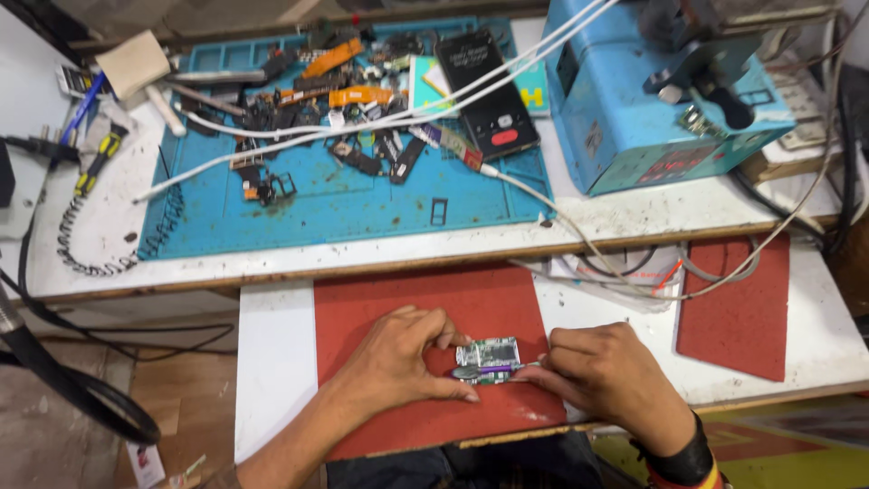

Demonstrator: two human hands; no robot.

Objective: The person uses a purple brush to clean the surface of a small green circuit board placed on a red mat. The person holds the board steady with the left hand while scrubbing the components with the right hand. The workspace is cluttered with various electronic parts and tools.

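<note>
A small green and silver circuit board (489,351) lies on a red mat (407,299) on the lower white shelf. My left hand (403,358) pins the board's left side with thumb and fingers. My right hand (602,371) grips a thin purple-handled tool (489,370) that lies across the board's near edge, its tip pointing left.
On the upper bench, a blue work mat (344,199) holds several loose phone parts, flex cables and a black phone (489,95). A blue machine (652,100) stands at the right. White cables (362,122) cross the mat. A second red mat (738,308) lies at right.
</note>
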